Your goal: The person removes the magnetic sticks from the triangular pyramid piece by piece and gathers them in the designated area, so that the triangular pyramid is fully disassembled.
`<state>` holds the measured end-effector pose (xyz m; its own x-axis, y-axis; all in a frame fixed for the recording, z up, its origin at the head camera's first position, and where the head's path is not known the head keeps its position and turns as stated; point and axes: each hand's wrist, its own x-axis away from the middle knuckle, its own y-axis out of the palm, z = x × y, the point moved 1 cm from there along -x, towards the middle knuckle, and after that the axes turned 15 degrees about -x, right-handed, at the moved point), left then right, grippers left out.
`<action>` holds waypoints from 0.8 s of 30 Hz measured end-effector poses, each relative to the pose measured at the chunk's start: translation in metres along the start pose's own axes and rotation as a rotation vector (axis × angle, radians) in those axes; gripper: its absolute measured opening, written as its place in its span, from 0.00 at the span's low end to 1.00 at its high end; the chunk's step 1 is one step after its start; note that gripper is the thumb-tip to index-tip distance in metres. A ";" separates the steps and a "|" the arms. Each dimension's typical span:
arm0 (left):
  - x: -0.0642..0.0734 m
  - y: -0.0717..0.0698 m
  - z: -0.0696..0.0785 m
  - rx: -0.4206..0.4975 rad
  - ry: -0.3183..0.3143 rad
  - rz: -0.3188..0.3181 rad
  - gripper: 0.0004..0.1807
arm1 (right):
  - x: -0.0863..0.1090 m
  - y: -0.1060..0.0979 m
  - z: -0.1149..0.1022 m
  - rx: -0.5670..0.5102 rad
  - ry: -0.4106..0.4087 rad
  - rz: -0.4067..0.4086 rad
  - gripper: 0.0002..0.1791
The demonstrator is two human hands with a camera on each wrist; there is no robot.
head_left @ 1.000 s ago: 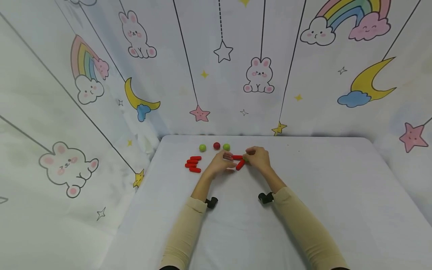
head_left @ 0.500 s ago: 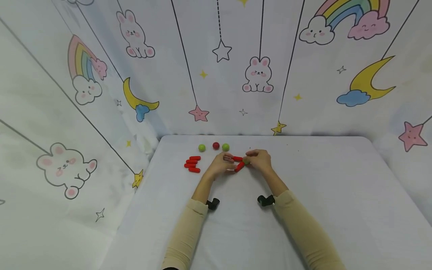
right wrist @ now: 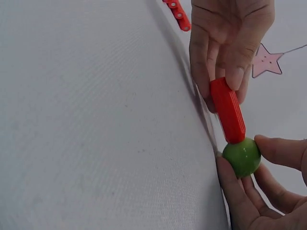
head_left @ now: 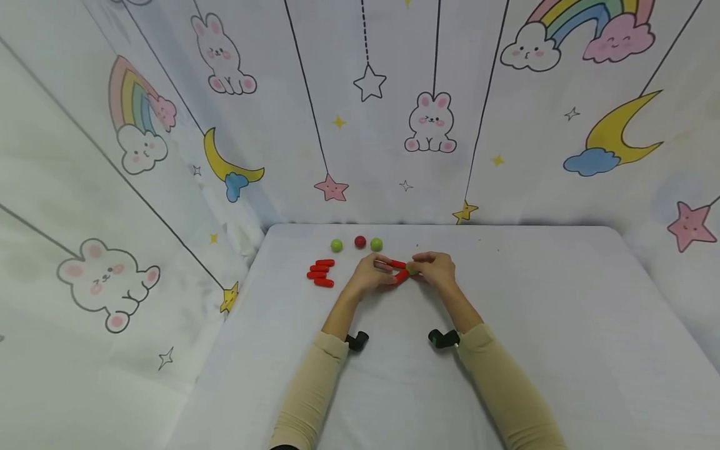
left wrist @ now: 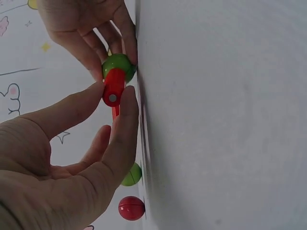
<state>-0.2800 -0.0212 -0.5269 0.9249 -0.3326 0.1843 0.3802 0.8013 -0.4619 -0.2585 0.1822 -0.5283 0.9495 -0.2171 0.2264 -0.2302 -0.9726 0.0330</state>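
My right hand (head_left: 437, 270) pinches a green ball (right wrist: 243, 157) between thumb and fingers, just above the white table. A red magnetic rod (right wrist: 229, 112) is joined to the ball at one end. Its other end, with a silver disc showing in the left wrist view, lies between the thumb and fingertip of my left hand (head_left: 371, 275). A second red rod (head_left: 398, 264) runs from the ball toward the left hand, behind the first; the left fingers partly hide its far end.
Several loose red rods (head_left: 319, 269) lie left of the left hand on the table (head_left: 534, 325). Behind them, near the far edge, are two green balls (head_left: 336, 245) and a red ball (head_left: 360, 242). A patterned curtain (head_left: 382, 144) hangs beyond the table.
The near rod's free end has come to the left hand's fingers, which now hold it. The right hand and green ball have shifted slightly right and nearer; the loose pieces stay put.
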 end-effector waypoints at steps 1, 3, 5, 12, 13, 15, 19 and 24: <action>0.000 0.000 0.000 -0.005 -0.005 0.013 0.30 | 0.000 -0.001 0.001 0.007 -0.001 0.005 0.18; 0.001 0.000 0.001 0.002 -0.020 0.040 0.31 | -0.001 -0.002 0.002 0.011 0.000 0.012 0.18; 0.001 -0.001 0.002 0.000 -0.041 0.066 0.31 | -0.001 -0.002 0.003 0.005 0.007 0.016 0.18; 0.004 -0.008 0.003 -0.096 -0.100 0.126 0.24 | 0.000 -0.007 -0.001 0.020 0.027 0.021 0.18; 0.005 -0.010 0.002 -0.107 -0.106 0.134 0.23 | 0.000 -0.008 -0.001 -0.004 0.030 0.019 0.18; 0.007 -0.015 0.002 -0.113 -0.119 0.151 0.21 | 0.001 -0.010 -0.002 -0.046 0.035 0.017 0.17; 0.011 -0.025 0.002 -0.099 -0.119 0.166 0.19 | 0.000 -0.013 -0.001 -0.049 0.033 0.021 0.17; 0.013 -0.034 0.006 -0.089 -0.088 0.117 0.19 | -0.002 -0.012 0.001 -0.018 0.038 0.030 0.16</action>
<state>-0.2807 -0.0497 -0.5033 0.9612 -0.1916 0.1983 0.2715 0.7833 -0.5592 -0.2577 0.1944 -0.5300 0.9334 -0.2427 0.2642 -0.2628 -0.9639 0.0430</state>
